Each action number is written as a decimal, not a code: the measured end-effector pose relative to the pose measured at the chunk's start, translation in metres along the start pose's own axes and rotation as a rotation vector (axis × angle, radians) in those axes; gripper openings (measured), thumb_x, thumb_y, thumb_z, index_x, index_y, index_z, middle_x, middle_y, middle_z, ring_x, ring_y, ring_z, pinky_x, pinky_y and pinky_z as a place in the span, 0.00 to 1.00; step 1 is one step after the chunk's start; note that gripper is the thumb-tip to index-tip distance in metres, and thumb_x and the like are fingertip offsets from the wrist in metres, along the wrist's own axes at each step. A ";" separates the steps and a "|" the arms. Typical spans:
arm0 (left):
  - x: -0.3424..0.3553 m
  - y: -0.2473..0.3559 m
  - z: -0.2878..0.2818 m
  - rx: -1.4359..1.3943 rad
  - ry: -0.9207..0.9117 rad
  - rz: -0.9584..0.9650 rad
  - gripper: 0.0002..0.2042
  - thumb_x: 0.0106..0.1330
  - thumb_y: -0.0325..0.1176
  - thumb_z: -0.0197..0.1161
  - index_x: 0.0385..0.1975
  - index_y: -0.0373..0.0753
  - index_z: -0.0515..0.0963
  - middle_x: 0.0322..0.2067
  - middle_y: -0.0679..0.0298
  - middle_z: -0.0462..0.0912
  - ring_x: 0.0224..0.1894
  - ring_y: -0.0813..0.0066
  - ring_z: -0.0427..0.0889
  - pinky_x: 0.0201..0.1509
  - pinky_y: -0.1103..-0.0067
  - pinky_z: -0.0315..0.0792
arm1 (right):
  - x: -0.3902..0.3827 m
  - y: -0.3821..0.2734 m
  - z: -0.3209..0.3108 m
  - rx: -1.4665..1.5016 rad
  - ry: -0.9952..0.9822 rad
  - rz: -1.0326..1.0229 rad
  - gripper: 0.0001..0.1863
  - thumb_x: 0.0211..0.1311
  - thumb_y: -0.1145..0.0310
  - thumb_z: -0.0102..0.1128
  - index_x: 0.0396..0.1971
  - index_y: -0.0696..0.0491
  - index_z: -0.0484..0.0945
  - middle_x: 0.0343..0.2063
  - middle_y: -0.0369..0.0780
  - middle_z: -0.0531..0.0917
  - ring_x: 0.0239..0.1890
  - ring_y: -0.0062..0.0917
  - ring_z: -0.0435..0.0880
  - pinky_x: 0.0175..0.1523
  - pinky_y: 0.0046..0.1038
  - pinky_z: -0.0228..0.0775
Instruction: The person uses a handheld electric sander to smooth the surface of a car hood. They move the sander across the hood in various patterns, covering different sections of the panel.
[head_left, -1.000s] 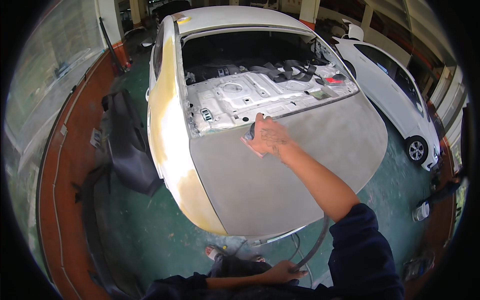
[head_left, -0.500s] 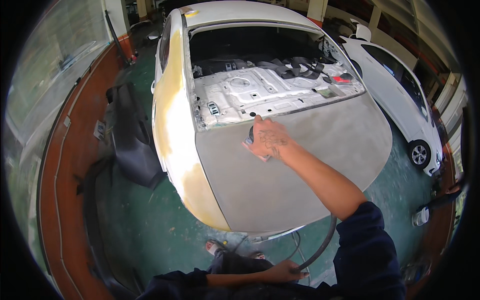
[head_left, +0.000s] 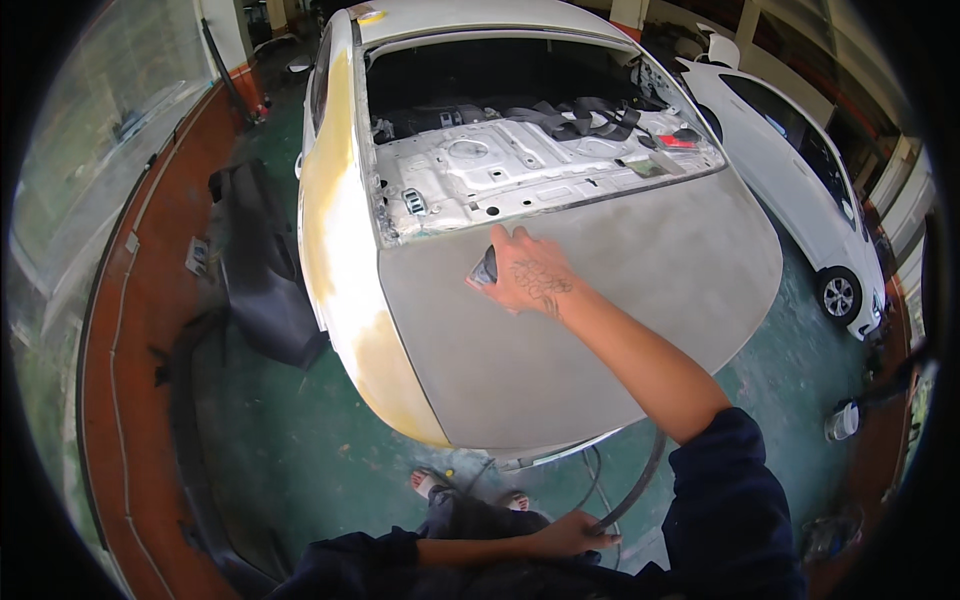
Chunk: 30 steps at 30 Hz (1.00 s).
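Note:
My right hand [head_left: 530, 272] is closed over a small hand sander [head_left: 485, 268], dark on top with a pale, flat pad edge. The sander lies against the dull grey trunk lid [head_left: 560, 370], near its upper left part. My fingers and palm cover most of the tool. Low in the view, my left hand [head_left: 570, 535] is wrapped round a thick dark hose [head_left: 640, 480]. That hose curves upward and passes out of sight behind my right forearm; where it ends is hidden.
The car's left rear panel [head_left: 365, 365] shows white and yellowish patches. Beyond the lid, the bare rear shelf [head_left: 480, 165] holds black straps [head_left: 585, 120]. A dark bumper piece [head_left: 260, 270] stands at left. Another white car [head_left: 790, 190] and a white bucket [head_left: 842, 422] are at right.
My right hand and the sander have shifted slightly left on the lid. The view has tilted a little, so the car appears somewhat higher. My left hand keeps its hold on the hose.

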<state>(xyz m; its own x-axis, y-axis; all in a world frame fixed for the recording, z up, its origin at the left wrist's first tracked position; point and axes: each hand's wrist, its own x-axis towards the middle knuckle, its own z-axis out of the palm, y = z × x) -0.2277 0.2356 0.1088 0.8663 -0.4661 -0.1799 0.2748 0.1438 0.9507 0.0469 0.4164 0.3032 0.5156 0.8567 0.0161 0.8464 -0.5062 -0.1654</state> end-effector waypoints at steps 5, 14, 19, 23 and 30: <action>0.018 0.005 0.018 -0.013 -0.218 -0.038 0.25 0.71 0.53 0.70 0.25 0.33 0.78 0.19 0.65 0.69 0.25 0.76 0.68 0.35 0.74 0.63 | -0.053 0.037 -0.020 0.025 -0.091 0.178 0.40 0.58 0.46 0.71 0.61 0.58 0.69 0.49 0.54 0.83 0.53 0.53 0.85 0.59 0.48 0.79; 0.051 -0.064 0.033 0.127 -0.387 -0.119 0.28 0.78 0.58 0.57 0.61 0.38 0.67 0.48 0.54 0.81 0.51 0.63 0.82 0.55 0.70 0.74 | -0.073 0.188 -0.043 -0.092 -0.010 0.526 0.41 0.59 0.42 0.69 0.61 0.59 0.71 0.58 0.54 0.81 0.58 0.49 0.85 0.63 0.45 0.78; 0.059 -0.039 0.035 0.431 -0.268 -0.189 0.28 0.80 0.61 0.50 0.57 0.38 0.71 0.40 0.51 0.86 0.46 0.50 0.86 0.51 0.65 0.75 | -0.051 0.182 -0.054 -0.084 0.007 0.489 0.39 0.60 0.40 0.67 0.58 0.59 0.74 0.55 0.53 0.83 0.57 0.48 0.86 0.63 0.43 0.78; 0.062 -0.025 0.053 0.248 -0.233 0.002 0.29 0.80 0.63 0.48 0.48 0.38 0.76 0.28 0.57 0.86 0.35 0.54 0.87 0.41 0.64 0.76 | -0.032 0.145 -0.032 -0.105 0.058 0.254 0.40 0.60 0.39 0.67 0.59 0.58 0.74 0.52 0.52 0.84 0.53 0.48 0.87 0.59 0.43 0.80; 0.086 -0.004 0.048 0.079 -0.275 0.107 0.27 0.81 0.59 0.50 0.43 0.36 0.76 0.26 0.57 0.79 0.32 0.60 0.78 0.39 0.65 0.71 | -0.014 0.137 -0.038 -0.071 0.077 0.098 0.38 0.59 0.44 0.68 0.59 0.57 0.73 0.52 0.52 0.83 0.52 0.50 0.87 0.57 0.46 0.79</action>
<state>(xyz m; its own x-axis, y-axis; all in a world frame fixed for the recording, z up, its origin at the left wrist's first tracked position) -0.1742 0.1531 0.1015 0.7401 -0.6724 -0.0123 0.1449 0.1416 0.9793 0.1605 0.3311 0.3176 0.6029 0.7938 0.0797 0.7972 -0.5954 -0.1001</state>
